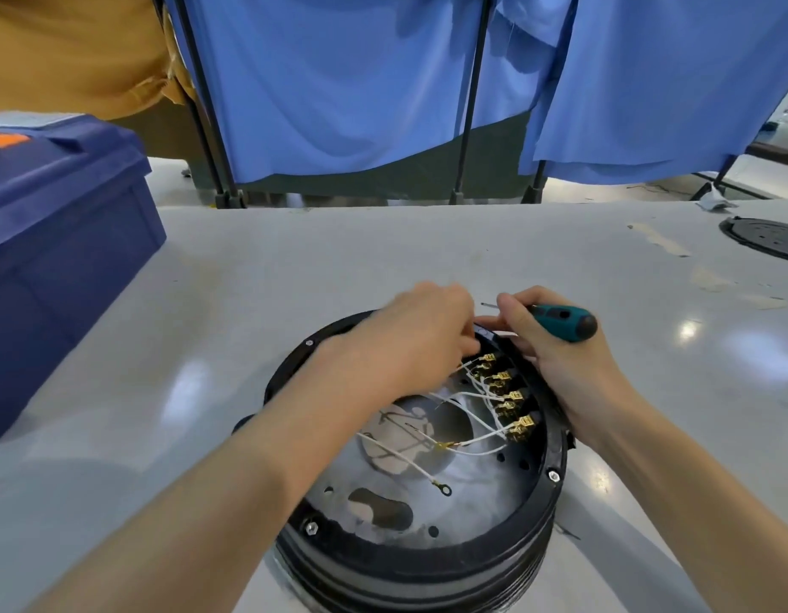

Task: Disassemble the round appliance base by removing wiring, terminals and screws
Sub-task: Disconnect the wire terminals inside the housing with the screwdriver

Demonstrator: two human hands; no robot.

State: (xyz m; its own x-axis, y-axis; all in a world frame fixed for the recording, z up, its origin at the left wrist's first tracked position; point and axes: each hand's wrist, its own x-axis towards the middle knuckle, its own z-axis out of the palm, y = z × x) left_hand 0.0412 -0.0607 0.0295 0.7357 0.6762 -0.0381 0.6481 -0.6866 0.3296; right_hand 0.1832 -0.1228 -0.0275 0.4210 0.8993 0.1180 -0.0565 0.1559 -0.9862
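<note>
Wires [399, 455], thin and white, lie loose inside the round appliance base [421, 553], which stands open side up on the near middle of the grey tabletop [295, 276]. The base has a black ribbed wall and a black rim around a shiny metal plate with holes and cut-outs. Along its right inner side runs a row of brass spade terminals [509, 402], each with a wire attached. One wire ends free in a ring terminal [445, 490]. A hex nut [311, 528] sits on the near left rim and a screw [553, 475] on the right rim.

The left hand [421, 336] reaches over the base to its far rim, fingers curled down by the uppermost terminals. It is blurred, and I cannot tell whether it grips anything. The right hand [556, 365] rests against the right rim and holds a teal and black screwdriver [565, 321], its shaft pointing left.

A blue toolbox [60, 241] stands at the left. A black round cover [768, 236] lies far right.
</note>
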